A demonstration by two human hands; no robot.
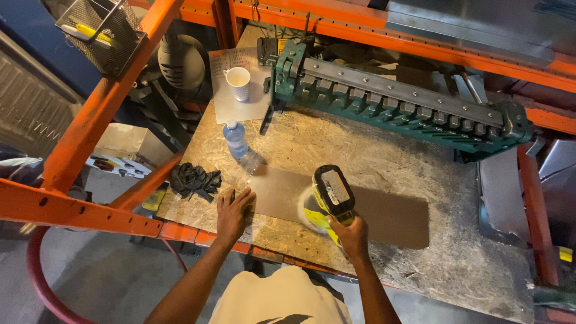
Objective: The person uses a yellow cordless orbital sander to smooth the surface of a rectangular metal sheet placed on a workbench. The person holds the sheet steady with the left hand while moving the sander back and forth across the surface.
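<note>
Bending brake (396,102) blocks rear; bottle (236,139), gloves (193,179) crowd left.

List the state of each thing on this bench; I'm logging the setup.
Metal sheet: flat on the bench, pinned at its left end.
Sander: on the sheet, pad blurred.
Left hand: pressed flat on the sheet.
Right hand: gripping the sander.
Bottle: upright, capped.
Cup: upright.
Gloves: lying crumpled, unworn.

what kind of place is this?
Likely a sheet-metal workshop. A green bending brake sits on a chipboard workbench under orange racking; the right hand holds a yellow sander on a metal sheet, left hand steadying it.
</note>
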